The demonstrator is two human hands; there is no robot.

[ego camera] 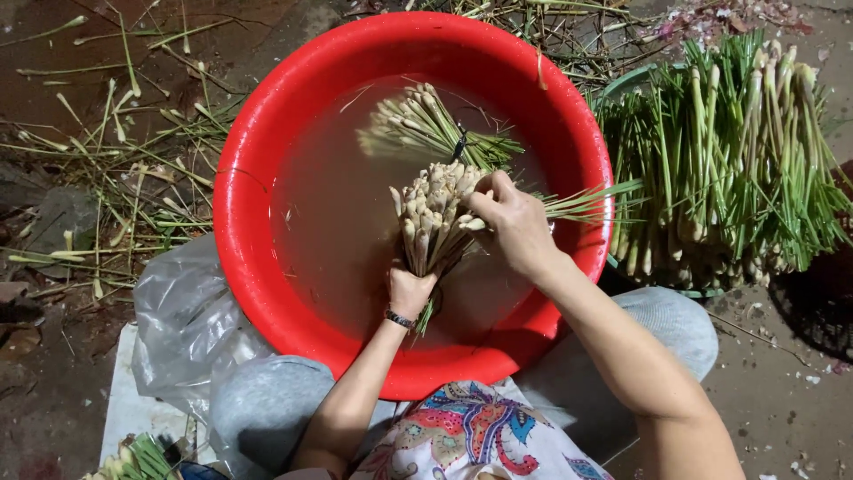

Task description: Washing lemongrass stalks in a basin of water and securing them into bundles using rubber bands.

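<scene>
A big red tub [240, 204] sits on the ground, and it has brown water [329, 213] in it. The person holds a bundle of lemongrass [434, 213] over the middle of the tub. The bundle is long and thin. Its long line runs from the pale fat root ends at the top, away from the person, down to the thin green end near the person's wrist. It leans a little to the right at the top.

The left hand [409, 289] is closed tight around the low, thin part of the bundle. A dark band [399, 318] is on that wrist. The right hand [511, 222] is curled over the pale root ends, with its fingers [480, 206] bent and pressing on the side of them.

A 2nd bundle [426, 129] lies in the water behind the 1st one. Its pale ends point to the upper left and its green leaves point to the right. A dark tie [459, 147] goes around it.

To the right of the tub, many more green stalks [729, 151] stand packed together in a green basket [635, 80]. Loose stalk bits [115, 169] lie on the wet ground to the left. A clear plastic bag [182, 311] lies just beside the tub at the lower left.
</scene>
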